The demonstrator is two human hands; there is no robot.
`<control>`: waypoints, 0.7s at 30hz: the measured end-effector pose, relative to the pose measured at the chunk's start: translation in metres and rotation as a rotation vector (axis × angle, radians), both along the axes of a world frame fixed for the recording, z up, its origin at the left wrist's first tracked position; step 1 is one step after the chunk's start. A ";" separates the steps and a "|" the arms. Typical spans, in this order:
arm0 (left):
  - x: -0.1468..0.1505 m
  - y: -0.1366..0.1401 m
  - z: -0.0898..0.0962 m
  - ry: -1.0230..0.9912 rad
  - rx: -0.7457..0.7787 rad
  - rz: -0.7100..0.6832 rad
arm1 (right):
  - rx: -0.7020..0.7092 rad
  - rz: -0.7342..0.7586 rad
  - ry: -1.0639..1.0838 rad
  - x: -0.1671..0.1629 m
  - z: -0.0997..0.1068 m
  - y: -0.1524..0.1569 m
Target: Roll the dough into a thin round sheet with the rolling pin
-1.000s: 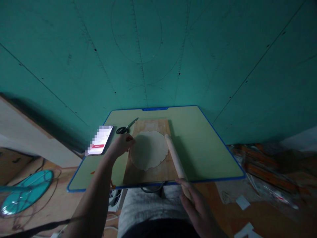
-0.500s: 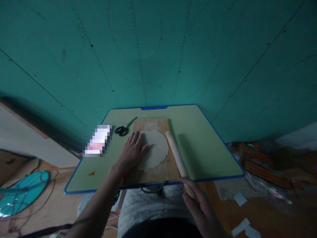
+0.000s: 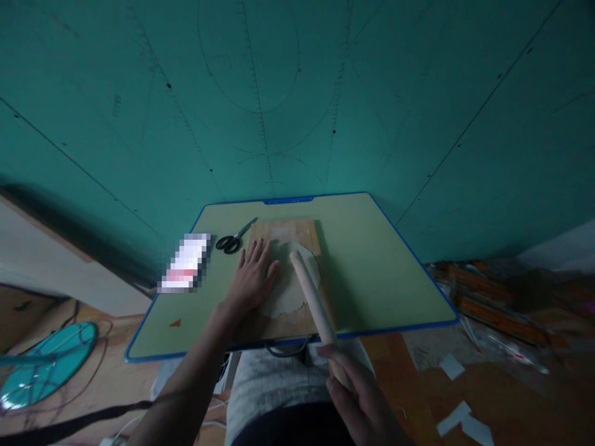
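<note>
A thin, roughly round sheet of dough (image 3: 284, 298) with a ragged edge lies on a wooden board (image 3: 283, 230). My left hand (image 3: 253, 279) rests flat on the dough's left side, fingers stretched out and apart. Wrapped round the near end of a pale wooden rolling pin (image 3: 312, 297) is my right hand (image 3: 351, 384). The pin slants across the right part of the dough, its far tip over the sheet. Whether the pin presses on the dough or hovers just above it, I cannot tell.
Black-handled scissors (image 3: 230, 243) lie left of the board on a pale green table (image 3: 385, 272) with a blue rim. A blurred-out, phone-like object (image 3: 186, 263) and a small orange triangle (image 3: 175, 323) are farther left. Behind stands a green wall (image 3: 297, 124).
My right hand has swung the rolling pin leftward, from the board's right edge to across the dough. My left hand has shifted slightly up, with its fingers spread more.
</note>
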State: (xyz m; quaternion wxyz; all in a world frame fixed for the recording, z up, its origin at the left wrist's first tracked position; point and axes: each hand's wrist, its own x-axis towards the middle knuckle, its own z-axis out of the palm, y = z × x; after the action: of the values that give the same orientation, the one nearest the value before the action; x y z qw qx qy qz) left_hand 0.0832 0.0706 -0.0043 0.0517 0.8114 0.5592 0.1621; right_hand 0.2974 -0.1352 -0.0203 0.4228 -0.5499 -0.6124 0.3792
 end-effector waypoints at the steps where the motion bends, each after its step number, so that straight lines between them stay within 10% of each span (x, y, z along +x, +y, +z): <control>1: -0.001 -0.003 0.003 -0.055 0.027 0.017 | 0.031 0.020 -0.013 -0.005 -0.002 -0.001; 10: 0.012 -0.016 0.019 0.062 0.027 -0.333 | 0.082 0.165 0.019 -0.038 -0.018 -0.004; 17: 0.035 -0.008 0.024 0.184 0.035 -0.343 | -0.222 0.136 0.352 -0.044 -0.020 -0.011; 21: 0.057 -0.007 0.029 0.208 0.019 -0.312 | -0.160 0.080 0.357 -0.038 -0.021 -0.013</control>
State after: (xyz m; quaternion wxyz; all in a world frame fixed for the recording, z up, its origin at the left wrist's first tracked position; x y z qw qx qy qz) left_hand 0.1405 0.0635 0.0252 0.0105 0.9012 0.4273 0.0726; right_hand 0.2595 -0.1482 -0.0412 0.4643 -0.4809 -0.5171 0.5346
